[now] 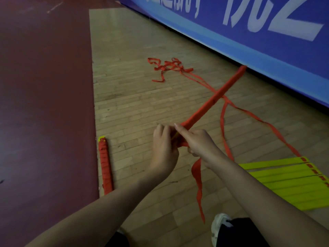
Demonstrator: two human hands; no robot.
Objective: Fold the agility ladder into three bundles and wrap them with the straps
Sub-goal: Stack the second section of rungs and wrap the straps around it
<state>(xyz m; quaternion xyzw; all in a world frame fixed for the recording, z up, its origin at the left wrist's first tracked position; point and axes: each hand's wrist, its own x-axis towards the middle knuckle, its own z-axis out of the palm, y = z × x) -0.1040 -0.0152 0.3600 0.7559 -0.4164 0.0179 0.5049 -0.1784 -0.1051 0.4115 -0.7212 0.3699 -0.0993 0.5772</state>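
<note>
A long bundle of rungs wrapped in red strap (pixel 215 97) slants up from my hands toward the blue banner. My left hand (pixel 164 148) grips its near end, where a sliver of yellow shows. My right hand (pixel 197 141) holds the bundle from the right, index finger lying along it, and a loose red strap end (pixel 198 186) hangs below it. A second wrapped bundle (pixel 105 166) lies on the floor at the left. Several yellow rungs (pixel 284 182) lie side by side at the right, with red straps (pixel 267 123) running from them.
A tangle of loose red strap (pixel 169 66) lies on the wooden floor farther out. A blue banner with white letters (pixel 249 32) runs along the right. Dark red flooring (pixel 44 104) borders the wood on the left. My shoe (pixel 219 227) shows at the bottom.
</note>
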